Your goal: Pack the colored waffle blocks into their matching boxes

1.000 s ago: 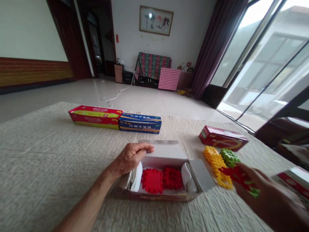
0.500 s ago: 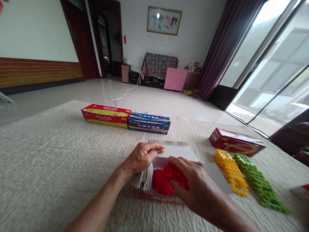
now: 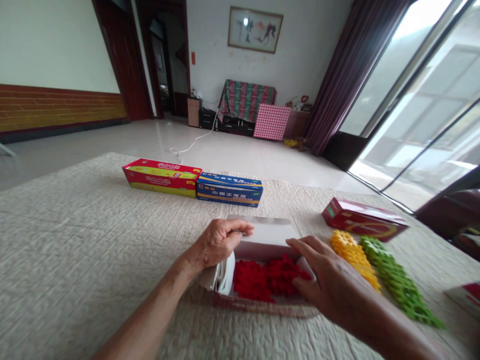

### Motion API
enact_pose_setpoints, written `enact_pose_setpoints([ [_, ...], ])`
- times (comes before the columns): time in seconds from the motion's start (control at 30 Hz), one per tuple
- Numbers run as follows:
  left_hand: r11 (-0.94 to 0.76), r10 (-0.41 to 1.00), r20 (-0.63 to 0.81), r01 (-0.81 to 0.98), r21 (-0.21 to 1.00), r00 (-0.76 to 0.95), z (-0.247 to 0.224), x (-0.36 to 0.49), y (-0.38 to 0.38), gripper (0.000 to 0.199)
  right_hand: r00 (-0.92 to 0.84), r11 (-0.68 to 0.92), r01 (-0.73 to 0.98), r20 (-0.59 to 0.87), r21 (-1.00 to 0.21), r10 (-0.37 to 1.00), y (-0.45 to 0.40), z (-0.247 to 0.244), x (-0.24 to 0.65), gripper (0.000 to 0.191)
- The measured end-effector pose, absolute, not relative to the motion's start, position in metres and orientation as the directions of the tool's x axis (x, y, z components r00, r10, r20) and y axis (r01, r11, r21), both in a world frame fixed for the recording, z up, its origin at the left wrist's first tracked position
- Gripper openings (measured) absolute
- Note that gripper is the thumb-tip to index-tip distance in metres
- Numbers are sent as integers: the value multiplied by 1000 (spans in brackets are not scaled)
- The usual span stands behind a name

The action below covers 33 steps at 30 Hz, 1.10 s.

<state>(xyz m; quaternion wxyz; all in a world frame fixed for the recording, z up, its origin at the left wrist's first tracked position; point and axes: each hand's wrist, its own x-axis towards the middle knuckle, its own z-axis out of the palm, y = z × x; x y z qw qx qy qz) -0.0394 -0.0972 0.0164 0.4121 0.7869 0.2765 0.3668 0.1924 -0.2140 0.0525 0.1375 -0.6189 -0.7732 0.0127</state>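
Note:
An open cardboard box (image 3: 258,302) lies in front of me, its white lid flap (image 3: 268,230) folded back. Inside are red interlocking plastic pieces (image 3: 253,281), with a folded white lining (image 3: 226,275) at the left end. My left hand (image 3: 217,243) is closed round the box's left rear corner, its fingers curled in front of the flap. Over the right end of the box is my right hand (image 3: 324,270), fingers apart and the thumb close by the red pieces; nothing shows in its grasp.
Yellow linked plastic pieces (image 3: 354,256) and green ones (image 3: 399,277) lie to the right. Behind them is a dark red box (image 3: 365,220). A red-and-yellow box (image 3: 163,179) and a blue box (image 3: 229,190) stand end to end ahead on the textured cover (image 3: 93,225).
My right hand has moved to the right, off the middle of the red pieces, uncovering more of them. My left hand stays at the box's left rear corner.

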Motion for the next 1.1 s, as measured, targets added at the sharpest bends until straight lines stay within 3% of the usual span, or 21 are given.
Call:
enact_pose_setpoints([
  [0.2, -518, 743, 352, 156, 841, 570, 26, -43, -99, 30, -51, 179, 951, 441, -252, 896, -214, 63, 193, 36],
  [0.27, -518, 764, 358, 179, 837, 536, 32, -47, -99, 30, 84, 140, 928, 562, -344, 823, -218, 60, 196, 38],
  [0.37, -462, 848, 350, 229, 857, 399, 35, -56, -100, 30, 385, 118, 805, 663, -582, 643, -230, 39, 200, 45],
  [0.47, -404, 906, 356, 215, 889, 230, 30, -63, -103, 29, 574, 111, 613, 537, -782, 618, -247, 6, 199, 49],
  [0.6, -400, 916, 380, 217, 891, 128, 38, -63, -116, 29, 631, 104, 537, 480, -837, 609, -262, -29, 192, 50],
  [0.7, -630, 773, 552, 281, 724, 313, 58, -47, -133, 27, 632, 123, 515, 472, -849, 614, -264, -40, 190, 49],
  [0.77, -735, 664, 576, 271, 622, 477, 69, -29, -142, 28, 626, 109, 520, 465, -847, 626, -262, -44, 191, 50],
  [0.9, -814, 549, 373, 377, 442, 748, 68, 8, -149, 25, 597, 92, 542, 459, -836, 658, -260, -47, 194, 53],
  [0.97, -834, 528, 317, 413, 366, 788, 63, 17, -151, 21, 581, 102, 541, 458, -835, 672, -260, -47, 194, 54],
  [1.1, -845, 530, 349, 448, 292, 773, 59, 18, -157, 21, 587, 144, 470, 431, -871, 686, -258, -48, 191, 54],
])
